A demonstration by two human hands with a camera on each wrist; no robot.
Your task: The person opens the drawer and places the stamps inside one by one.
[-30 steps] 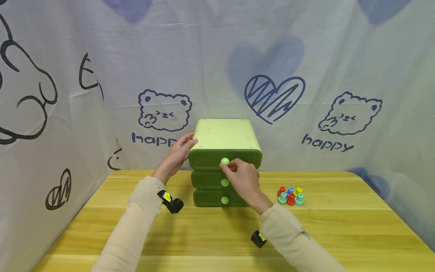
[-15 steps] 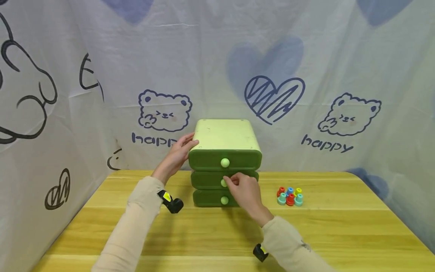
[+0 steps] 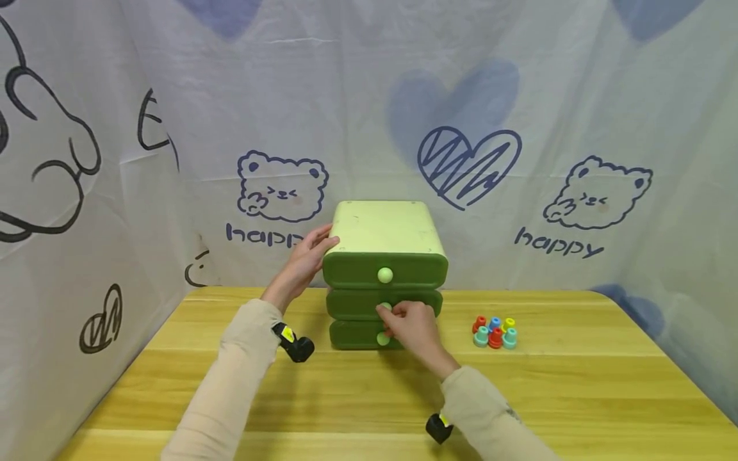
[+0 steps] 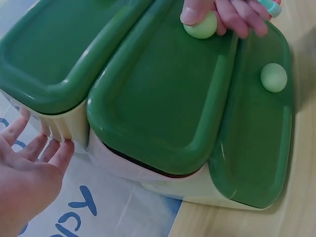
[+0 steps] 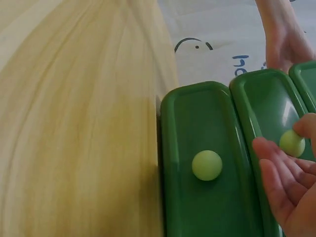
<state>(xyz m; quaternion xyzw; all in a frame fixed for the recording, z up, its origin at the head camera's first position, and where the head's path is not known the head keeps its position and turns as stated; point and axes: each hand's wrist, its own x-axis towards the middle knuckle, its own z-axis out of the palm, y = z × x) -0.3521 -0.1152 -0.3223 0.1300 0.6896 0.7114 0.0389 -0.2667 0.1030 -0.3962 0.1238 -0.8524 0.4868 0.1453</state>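
Head view: right hand (image 3: 412, 326) at middle knob (image 3: 385, 308).

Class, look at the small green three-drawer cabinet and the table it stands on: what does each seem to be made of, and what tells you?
The green three-drawer cabinet looks like moulded plastic: glossy drawer fronts with rounded edges and soft highlights, and pale green ball knobs. The yellow table shows wood grain with a smooth sheen; it could be solid wood or a laminate.
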